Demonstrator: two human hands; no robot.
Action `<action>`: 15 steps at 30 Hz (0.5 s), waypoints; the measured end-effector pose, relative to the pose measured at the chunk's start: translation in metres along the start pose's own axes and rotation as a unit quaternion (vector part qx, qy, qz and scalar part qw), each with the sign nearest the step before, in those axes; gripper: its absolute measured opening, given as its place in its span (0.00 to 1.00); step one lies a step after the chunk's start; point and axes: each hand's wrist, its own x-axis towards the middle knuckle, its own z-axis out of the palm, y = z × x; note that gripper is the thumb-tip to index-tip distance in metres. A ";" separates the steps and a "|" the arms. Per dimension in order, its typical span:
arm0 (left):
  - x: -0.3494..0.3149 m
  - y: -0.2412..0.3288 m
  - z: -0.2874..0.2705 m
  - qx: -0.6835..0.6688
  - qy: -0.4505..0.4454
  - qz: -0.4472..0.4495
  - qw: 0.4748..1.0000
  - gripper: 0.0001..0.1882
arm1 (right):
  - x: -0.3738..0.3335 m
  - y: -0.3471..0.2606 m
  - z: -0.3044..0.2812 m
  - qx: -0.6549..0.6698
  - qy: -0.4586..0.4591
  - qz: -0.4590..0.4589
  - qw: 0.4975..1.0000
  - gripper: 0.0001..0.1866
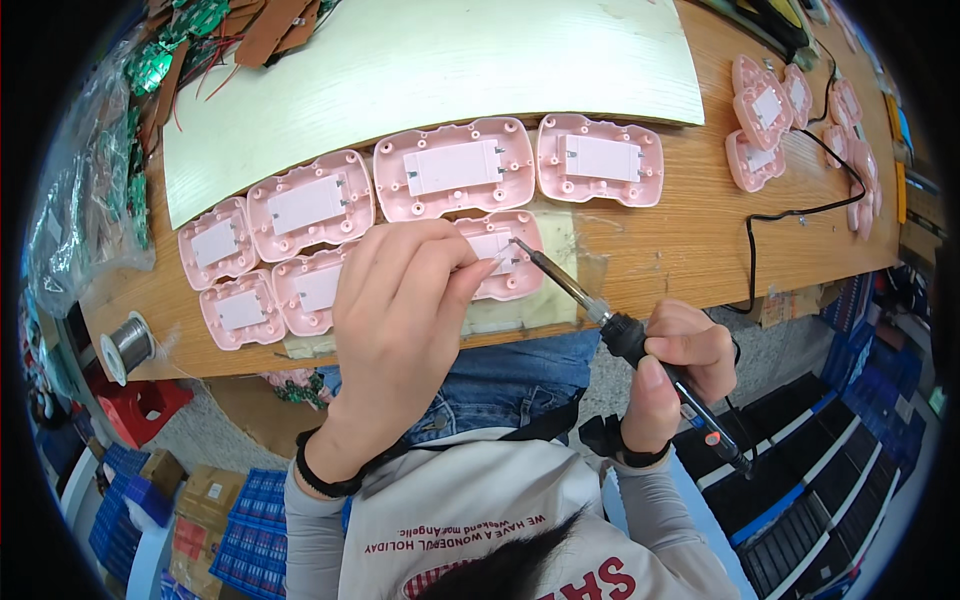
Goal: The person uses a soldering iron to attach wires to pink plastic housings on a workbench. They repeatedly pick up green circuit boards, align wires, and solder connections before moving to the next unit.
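My right hand grips a black-handled soldering iron, pointing up and left. Its thin tip meets or nearly meets a metal contact at the right end of the battery compartment in a pink plastic shell. Over that shell's left part lies my left hand, thumb and forefinger pinched close to the tip. A fine pale strand, looking like solder wire, shows at those fingertips; its rest is hidden. Similar shells stand behind, such as one pink shell, and another pink shell is partly covered by my left hand.
A pale board lies behind the shells. Green circuit boards with red wires are heaped at the far left, beside clear plastic wrap. A solder spool stands at the left edge. More shells and a black cord lie right.
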 end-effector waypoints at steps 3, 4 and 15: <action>0.001 -0.002 0.002 0.005 0.000 0.012 1.000 0.09 | -0.001 0.001 0.000 0.002 0.008 0.000 1.000 0.07; 0.002 -0.002 0.002 0.011 -0.003 0.021 1.000 0.08 | -0.001 0.001 0.000 0.002 0.009 0.001 1.000 0.07; 0.003 -0.003 0.002 0.014 -0.005 0.022 1.000 0.09 | 0.004 0.003 0.000 -0.026 -0.028 -0.070 0.997 0.08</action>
